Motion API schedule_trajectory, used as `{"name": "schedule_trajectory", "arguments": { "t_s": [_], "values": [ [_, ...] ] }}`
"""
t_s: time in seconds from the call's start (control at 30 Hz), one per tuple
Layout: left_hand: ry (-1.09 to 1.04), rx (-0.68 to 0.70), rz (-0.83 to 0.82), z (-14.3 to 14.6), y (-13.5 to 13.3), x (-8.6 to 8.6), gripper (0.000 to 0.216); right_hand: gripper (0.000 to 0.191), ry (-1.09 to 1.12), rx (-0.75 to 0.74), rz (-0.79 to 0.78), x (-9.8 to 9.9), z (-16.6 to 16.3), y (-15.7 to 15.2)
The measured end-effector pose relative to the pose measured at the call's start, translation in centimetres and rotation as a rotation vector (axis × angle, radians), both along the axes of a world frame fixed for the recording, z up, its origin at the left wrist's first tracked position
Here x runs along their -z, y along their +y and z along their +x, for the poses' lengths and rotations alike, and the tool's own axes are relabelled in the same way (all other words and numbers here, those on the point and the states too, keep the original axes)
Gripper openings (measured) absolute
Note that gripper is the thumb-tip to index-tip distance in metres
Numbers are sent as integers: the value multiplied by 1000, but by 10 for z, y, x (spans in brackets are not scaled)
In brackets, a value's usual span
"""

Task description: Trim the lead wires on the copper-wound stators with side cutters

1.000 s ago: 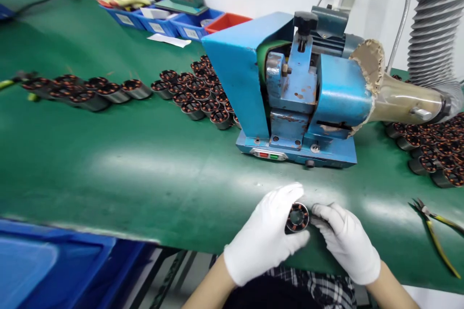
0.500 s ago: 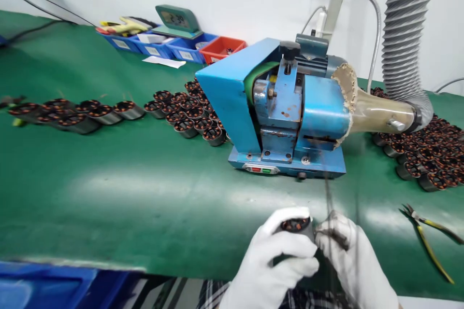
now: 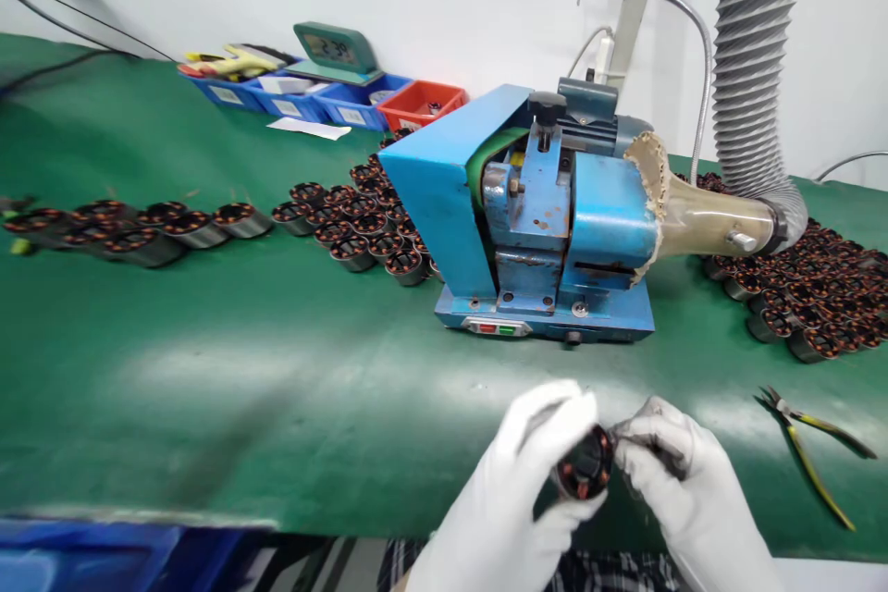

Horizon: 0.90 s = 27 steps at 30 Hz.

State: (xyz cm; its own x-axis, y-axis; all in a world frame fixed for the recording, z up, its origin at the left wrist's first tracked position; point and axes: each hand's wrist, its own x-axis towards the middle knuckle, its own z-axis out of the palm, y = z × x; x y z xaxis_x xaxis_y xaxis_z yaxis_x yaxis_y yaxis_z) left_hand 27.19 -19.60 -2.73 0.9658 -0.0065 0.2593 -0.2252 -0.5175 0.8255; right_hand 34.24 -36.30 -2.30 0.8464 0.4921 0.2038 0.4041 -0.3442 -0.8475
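Lower right of centre, left hand (image 3: pixel 519 481) has fingers clamped round a copper-wound ring core (image 3: pixel 584 485). Right hand (image 3: pixel 678 472) sits at its right rim; too blurred to tell if those fingers grip anything. Blue machine (image 3: pixel 537 231) mid-frame hides part of the core cluster (image 3: pixel 369 224) left of it. Grey hose (image 3: pixel 758 65) upper right, pliers (image 3: pixel 785 411) lower right on green counter (image 3: pixel 291 388).

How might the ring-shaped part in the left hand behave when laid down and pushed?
The ring-shaped part is probably stiff, since it looks metallic. On its side it would likely roll, its outline being round. Its copper-coloured bits may scratch, as they sit exposed.
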Motion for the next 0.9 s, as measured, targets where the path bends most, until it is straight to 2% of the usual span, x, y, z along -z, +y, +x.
{"name": "schedule_trajectory", "arguments": {
  "t_s": [0.07,0.17,0.23,0.3,0.37,0.43,0.5,0.53,0.6,0.67,0.73,0.87,0.9],
  "values": [
    [-27,-40,80,-1,1,5,59,18,99,-30,46,1,-1,-2],
    [71,19,-27,-1,1,7,57,10,183,36,120,6,-3,-2],
    [131,-13,-141,-1,-1,4,51,15,89,40,157,9,-4,-1],
    [90,-43,-194,-1,-3,1,34,16,-18,6,163,9,-4,2],
    [-20,-74,-164,-2,-3,1,25,14,-4,1,135,7,-3,5],
    [-68,-89,-79,-2,-2,3,35,15,121,23,108,5,-3,8],
    [-31,-62,-48,0,0,4,50,18,246,38,104,4,-3,9],
    [12,-20,-71,1,1,3,50,18,278,50,97,4,-4,9],
    [113,72,-165,3,1,3,42,17,269,82,71,8,-6,8],
    [163,107,-220,4,-1,4,30,15,233,146,23,13,-9,6],
    [102,77,-136,4,-4,11,22,16,269,180,-16,19,-9,6],
    [-242,-124,376,6,-10,38,42,29,476,63,-72,36,-3,10],
    [-294,-144,454,7,-10,44,44,31,498,17,-90,40,0,10]
  ]
}}
